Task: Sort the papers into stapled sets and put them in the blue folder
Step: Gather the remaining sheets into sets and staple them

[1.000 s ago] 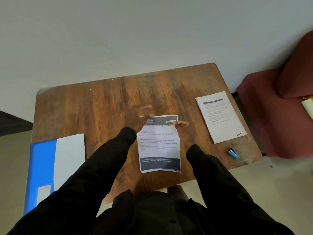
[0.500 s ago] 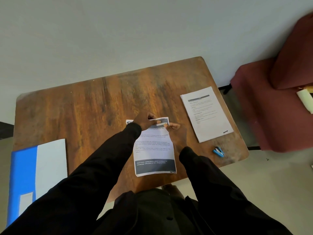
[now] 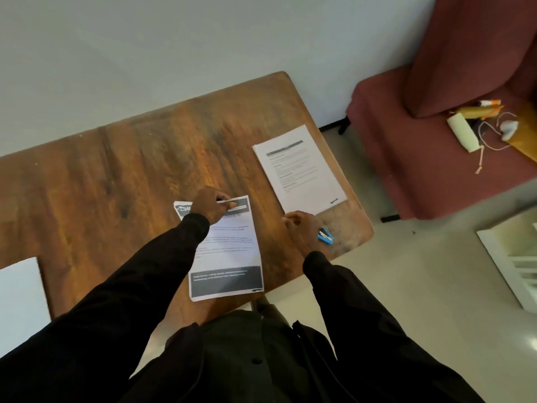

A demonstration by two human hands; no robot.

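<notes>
1. Left hand (image 3: 210, 209) pinches the top edge of the papers (image 3: 229, 251) lying at the front edge of the table (image 3: 116, 170), near its middle. The top sheet's edge is raised a little between thumb and fingers, probably to keep the sheets squared for stapling.
2. The top left corner of that set looks folded or curled beside the hand; the detail is too blurry to read.
3. Right hand (image 3: 300, 231) sits over the table's front right corner with fingers curled. Cannot tell if it holds anything.
4. Blue stapler (image 3: 325, 236) lies just beside the right hand on its outer side. Cannot tell if they touch. Judgement: the hand is there to fetch it.
5. Second stack of papers (image 3: 299, 170) lies flat along the right edge, apart from the held set, likely a separate pile.
6. White sheet (image 3: 20, 289) at the left edge; the blue folder itself is not visible.
7. Maroon armchair (image 3: 436, 158) stands right of the table with clutter on its seat.
</notes>
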